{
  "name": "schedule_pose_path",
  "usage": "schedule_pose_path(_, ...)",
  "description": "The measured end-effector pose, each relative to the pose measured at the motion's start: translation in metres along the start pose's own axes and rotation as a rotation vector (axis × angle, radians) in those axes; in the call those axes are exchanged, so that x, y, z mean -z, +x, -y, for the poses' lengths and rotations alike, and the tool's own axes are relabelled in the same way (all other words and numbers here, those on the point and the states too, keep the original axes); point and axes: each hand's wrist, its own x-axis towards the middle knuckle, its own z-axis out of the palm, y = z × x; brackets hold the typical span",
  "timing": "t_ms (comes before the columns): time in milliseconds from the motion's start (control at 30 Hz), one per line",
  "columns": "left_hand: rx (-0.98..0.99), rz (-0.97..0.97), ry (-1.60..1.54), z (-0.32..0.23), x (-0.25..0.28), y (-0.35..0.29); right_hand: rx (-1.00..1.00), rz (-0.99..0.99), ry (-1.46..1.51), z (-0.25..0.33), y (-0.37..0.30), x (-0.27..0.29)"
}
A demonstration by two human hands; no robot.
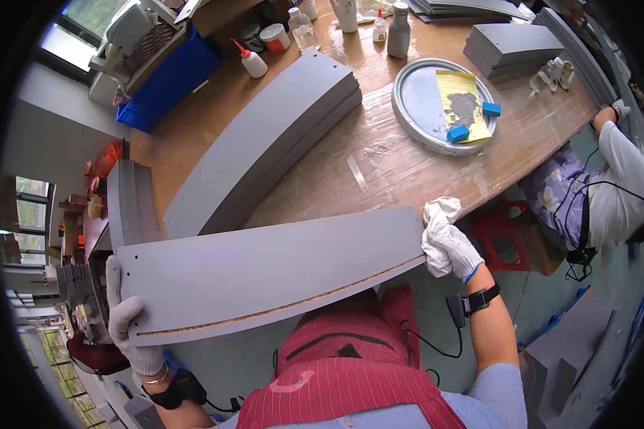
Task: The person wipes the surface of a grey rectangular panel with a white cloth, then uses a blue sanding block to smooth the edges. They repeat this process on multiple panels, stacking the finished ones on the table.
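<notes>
A long grey panel [279, 268] with a narrow groove near its curved front edge lies across in front of me. My left hand [130, 325], in a white knit glove, grips its left end, with fingers along the edge by the small holes. At the right end, my gloved right hand [456, 247] is closed on a crumpled white cloth [442, 214], pressed against the panel's end. Just beyond the panel, a stack of curved grey panels [279, 114] lies on the wooden table [322, 168], near a small flat metal strip [358, 174].
A round lid [415, 107] holds yellow sandpaper [447, 82] smeared with grey paste and blue blocks [458, 134]. Bottles [398, 32] stand along the back. A blue bin [168, 82] is at far left, more panels [511, 46] at back right. Another person [608, 179] sits at right.
</notes>
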Motion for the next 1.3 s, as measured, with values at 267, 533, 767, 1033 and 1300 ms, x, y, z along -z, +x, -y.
schedule_pose_path(267,0.052,-0.378,-0.653,-0.004,-0.006,0.003,0.070,0.170,0.307,-0.007,-0.030,-0.063)
schedule_pose_path(533,0.023,-0.464,-1.132,0.031,0.034,-0.069,0.262,0.426,0.583,-0.019,-0.078,-0.217)
schedule_pose_path(767,0.308,-0.504,-0.525,0.041,0.030,-0.078,0.272,0.535,0.237,-0.038,-0.118,-0.348)
schedule_pose_path(1033,0.474,-0.681,-0.653,0.134,0.292,-0.116,0.486,-0.091,-0.423,-0.076,-0.049,-0.378)
schedule_pose_path(1300,0.593,-0.296,-0.797,0.255,0.386,-0.080,0.693,-0.657,-1.290,-0.114,-0.072,-0.397)
